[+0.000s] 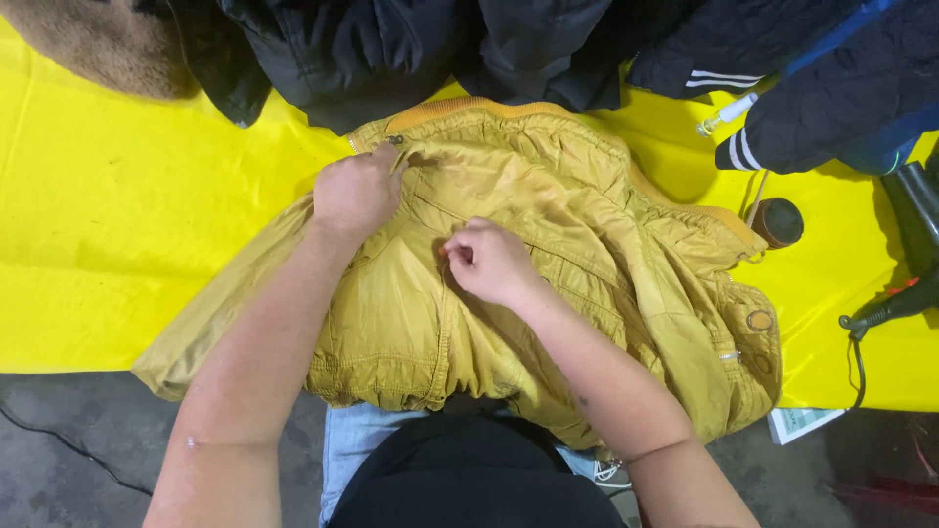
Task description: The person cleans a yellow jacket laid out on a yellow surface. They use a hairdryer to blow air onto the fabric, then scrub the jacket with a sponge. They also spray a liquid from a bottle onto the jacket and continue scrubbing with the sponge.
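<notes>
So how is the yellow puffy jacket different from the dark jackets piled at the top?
The mustard-yellow padded jacket is bright, while the dark jackets are black or navy. The yellow one lies spread out across the yellow table cover; the dark ones are bunched in a heap at its far edge. The left hand and right hand both grip the yellow jacket; no hand touches the dark ones. Both rest on the same cover.
</notes>
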